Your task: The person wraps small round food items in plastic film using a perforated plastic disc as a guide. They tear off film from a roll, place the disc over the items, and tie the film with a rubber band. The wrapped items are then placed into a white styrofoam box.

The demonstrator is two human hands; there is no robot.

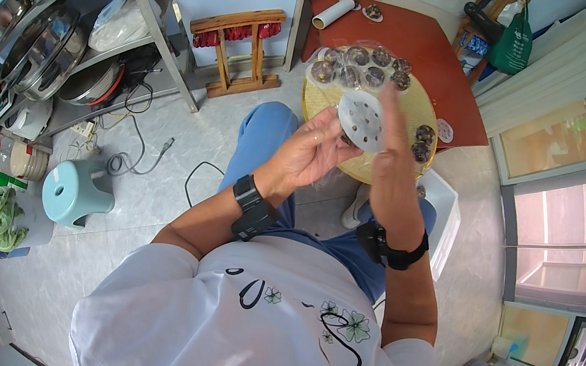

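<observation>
My left hand (317,149) holds a dark ball, mostly hidden, with clear plastic film around it and a round white perforated paper liner (362,120) over it. Beside the liner my right hand (396,165) is raised, slightly blurred, its fingers stretched upward; whether it touches the liner I cannot tell. Behind both hands lies a round yellow tray (312,93). Several dark, lumpy balls (375,76) sit on white liners at its far side, partly under clear film. More dark balls (423,142) rest near its right edge.
The tray overlaps a red-brown table (447,92) holding a roll of film (333,13), another ball on a liner (373,12) and a loose liner (445,130). A white box (445,226) stands below right. Left are a wooden folding stool (239,52), metal shelving (161,33) and a blue plastic stool (76,193).
</observation>
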